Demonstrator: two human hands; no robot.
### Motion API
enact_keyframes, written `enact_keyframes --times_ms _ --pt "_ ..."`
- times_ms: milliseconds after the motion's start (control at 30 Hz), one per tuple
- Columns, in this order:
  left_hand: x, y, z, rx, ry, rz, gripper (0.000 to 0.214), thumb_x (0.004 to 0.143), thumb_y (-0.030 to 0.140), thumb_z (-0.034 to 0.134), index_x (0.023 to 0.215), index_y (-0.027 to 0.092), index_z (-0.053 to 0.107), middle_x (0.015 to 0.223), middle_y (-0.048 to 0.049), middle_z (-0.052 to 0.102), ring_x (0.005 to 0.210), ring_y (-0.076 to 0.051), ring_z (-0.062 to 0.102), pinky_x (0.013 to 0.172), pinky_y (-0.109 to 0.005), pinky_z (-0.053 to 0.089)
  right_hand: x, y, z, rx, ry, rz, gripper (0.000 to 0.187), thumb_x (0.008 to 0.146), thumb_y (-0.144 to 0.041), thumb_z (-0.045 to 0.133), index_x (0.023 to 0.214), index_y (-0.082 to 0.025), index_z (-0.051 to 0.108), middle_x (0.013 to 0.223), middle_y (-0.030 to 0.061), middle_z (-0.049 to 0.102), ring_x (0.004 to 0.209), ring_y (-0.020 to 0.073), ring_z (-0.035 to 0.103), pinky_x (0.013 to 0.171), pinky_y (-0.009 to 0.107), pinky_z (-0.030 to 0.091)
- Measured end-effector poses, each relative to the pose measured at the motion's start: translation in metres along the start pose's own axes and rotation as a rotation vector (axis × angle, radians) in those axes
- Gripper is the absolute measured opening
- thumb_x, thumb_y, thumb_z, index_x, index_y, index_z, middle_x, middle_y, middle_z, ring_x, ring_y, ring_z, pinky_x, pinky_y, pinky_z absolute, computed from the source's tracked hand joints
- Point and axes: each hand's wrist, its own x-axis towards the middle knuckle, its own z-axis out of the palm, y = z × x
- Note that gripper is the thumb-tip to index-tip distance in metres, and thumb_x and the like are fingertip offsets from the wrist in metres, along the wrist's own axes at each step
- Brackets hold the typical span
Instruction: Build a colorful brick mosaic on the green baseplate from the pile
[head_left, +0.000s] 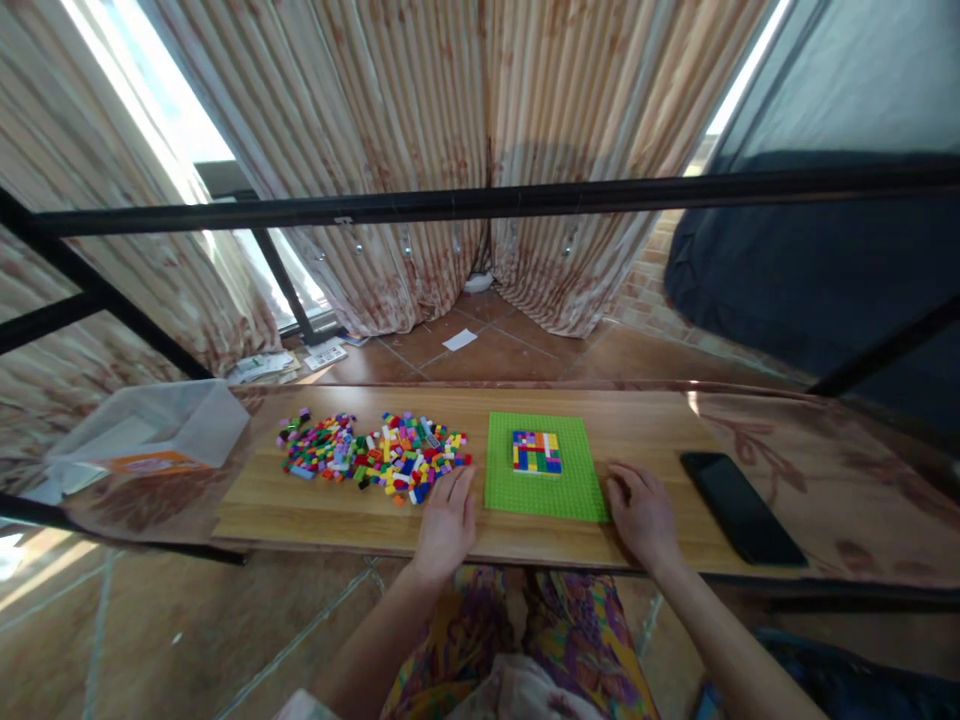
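With both hands laid flat and empty, fingers released, on the wooden bench [337, 515], the left hand [445, 522] beside the heap of small multicoloured plastic bricks [375, 456] and the right hand [643, 515] at the green studded baseplate [541, 480], which is best steadied while one brick is pinched.

Person, own body only. Both forearms bare, no sleeves reaching the wrists. Left hand [445, 522] and right hand [643, 514]: no rings, watch or gloves visible. Lap covered by loose patterned garment [577, 640], floral print in purple, yellow, orange and green. Pale fabric fold at the bottom centre, between the forearms; its kind cannot be told.
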Motion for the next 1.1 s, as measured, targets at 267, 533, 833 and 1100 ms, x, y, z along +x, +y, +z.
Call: enact_keyframes --times_ms 267,533,833,1100 --pt "-0.032 -0.028 -0.03 0.037 0.128 -0.121 0.038 0.091 0.018 0.046 0.129 0.019 0.053 0.117 -0.0116 0.063 0.112 -0.021 0.059 0.099 -0.04 0.05 -0.033 -0.088 0.006 0.168 -0.227 -0.308 0.031 0.095 -0.032 0.045 0.119 -0.019 0.061 0.125 0.0115 0.063 0.117 0.0258 0.055 0.099 0.048 0.046" --pt "-0.037 -0.082 -0.071 0.16 0.267 -0.384 0.034 0.089 0.028 0.048 0.12 0.017 0.058 0.118 -0.0136 0.062 0.114 -0.024 0.058 0.099 -0.042 0.048 -0.05 -0.104 0.012 0.161 -0.297 -0.363 0.032 0.096 -0.029 0.046 0.123 -0.021 0.06 0.129 0.0103 0.061 0.123 0.0272 0.053 0.101 0.051 0.046" --pt "-0.013 -0.135 -0.091 0.251 0.358 -0.541 0.037 0.087 0.03 0.046 0.117 0.014 0.06 0.119 -0.0146 0.061 0.116 -0.026 0.055 0.101 -0.043 0.045 -0.047 -0.13 0.009 0.145 -0.34 -0.332 0.025 0.093 -0.023 0.049 0.113 -0.021 0.064 0.121 0.01 0.063 0.114 0.0283 0.055 0.096 0.051 0.048" --pt "-0.009 -0.148 -0.089 0.23 0.323 -0.617 0.038 0.084 0.029 0.048 0.116 0.011 0.061 0.12 -0.0176 0.06 0.117 -0.029 0.054 0.102 -0.046 0.044 -0.037 -0.129 0.012 0.219 -0.34 -0.352 0.019 0.093 -0.02 0.046 0.098 -0.023 0.065 0.111 0.0092 0.064 0.105 0.0258 0.057 0.091 0.048 0.049"
